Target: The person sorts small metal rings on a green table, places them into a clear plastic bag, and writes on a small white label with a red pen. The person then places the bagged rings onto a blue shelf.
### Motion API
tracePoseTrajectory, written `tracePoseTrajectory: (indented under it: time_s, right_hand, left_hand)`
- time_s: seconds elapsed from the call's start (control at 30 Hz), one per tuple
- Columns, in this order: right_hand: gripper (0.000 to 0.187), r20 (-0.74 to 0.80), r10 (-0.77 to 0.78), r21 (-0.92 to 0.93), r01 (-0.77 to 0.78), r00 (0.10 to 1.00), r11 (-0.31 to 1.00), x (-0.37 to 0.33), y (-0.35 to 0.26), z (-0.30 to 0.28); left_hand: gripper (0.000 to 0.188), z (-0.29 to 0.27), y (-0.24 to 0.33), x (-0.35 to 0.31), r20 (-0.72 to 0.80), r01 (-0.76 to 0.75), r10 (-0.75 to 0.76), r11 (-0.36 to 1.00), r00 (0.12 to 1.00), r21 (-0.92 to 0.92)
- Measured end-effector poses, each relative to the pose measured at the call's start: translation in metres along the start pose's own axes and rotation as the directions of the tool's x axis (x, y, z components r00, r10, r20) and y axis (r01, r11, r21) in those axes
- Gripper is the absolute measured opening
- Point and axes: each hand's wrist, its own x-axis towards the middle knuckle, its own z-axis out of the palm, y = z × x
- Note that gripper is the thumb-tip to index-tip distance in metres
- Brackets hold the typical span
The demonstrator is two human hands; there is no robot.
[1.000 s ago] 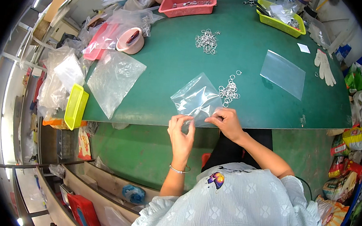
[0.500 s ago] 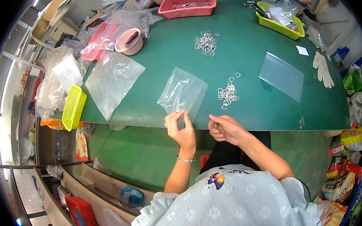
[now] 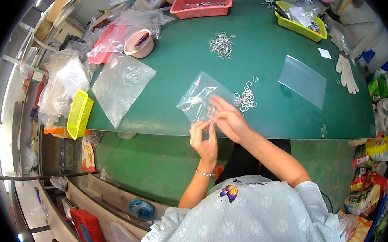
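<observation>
A clear plastic bag [image 3: 196, 98] lies partly raised over the near edge of the green table. My left hand [image 3: 204, 142] has its thumb and fingertips closed on the bag's near corner. Over the bag's right side, my right hand [image 3: 230, 119] reaches with fingers stretched and spread, slightly blurred. A small glint shows by its fingertips; I cannot make out what it is. Just beyond that hand is a small heap of metal split rings [image 3: 246, 100]. Farther back sits a larger heap of metal rings [image 3: 221, 46].
A flat clear sheet or bag [image 3: 302, 81] and a white glove [image 3: 348, 75] lie to the right. Another bag [image 3: 122, 86] and a yellow-green basket [image 3: 80, 115] are at the left. Behind stand a pink tray [image 3: 201, 14], a pink bowl [image 3: 138, 47] and a yellow-green tray [image 3: 299, 31].
My right hand has moved left and forward onto the bag, its fingers going from curled to spread. My left hand and the bag have shifted slightly right.
</observation>
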Motion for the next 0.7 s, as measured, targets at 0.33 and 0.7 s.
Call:
tracePoseTrajectory:
  time_s: [0.33,0.7]
  right_hand:
    - [0.017,0.099,0.180,-0.770,-0.039,0.979,0.637,-0.056,-0.071,-0.007]
    - [0.013,0.340,-0.576,-0.914,0.117,0.743,-0.389,-0.006,-0.043,-0.085]
  left_hand:
    - [0.008,-0.004,-0.005,0.008,-0.040,0.024,-0.021,0.998,0.999,0.064]
    - [0.009,-0.005,0.003,0.015,-0.039,0.091,-0.091,0.996,0.995,0.002]
